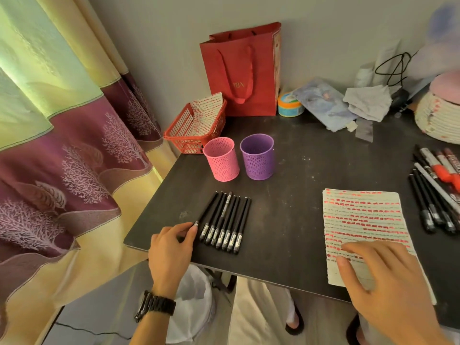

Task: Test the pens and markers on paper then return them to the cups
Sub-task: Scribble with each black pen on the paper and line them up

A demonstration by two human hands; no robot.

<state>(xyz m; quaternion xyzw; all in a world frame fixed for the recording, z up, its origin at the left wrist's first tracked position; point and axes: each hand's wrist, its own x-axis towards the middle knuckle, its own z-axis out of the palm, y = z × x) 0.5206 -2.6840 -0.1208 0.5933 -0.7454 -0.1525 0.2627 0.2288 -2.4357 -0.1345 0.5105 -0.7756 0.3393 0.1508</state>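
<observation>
While right hand (383, 277) lies flat, fingers spread, on paper (361, 220), left hand (171, 247) fingers pinch black pen (206, 210).

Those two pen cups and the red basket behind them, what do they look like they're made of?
The pink cup and purple cup look like thin perforated metal with a painted matte coat: even rows of tiny punched holes and a rolled rim. Plastic can't be ruled out. The red basket looks like moulded plastic: slotted walls, a thick rim and a slight gloss.
</observation>
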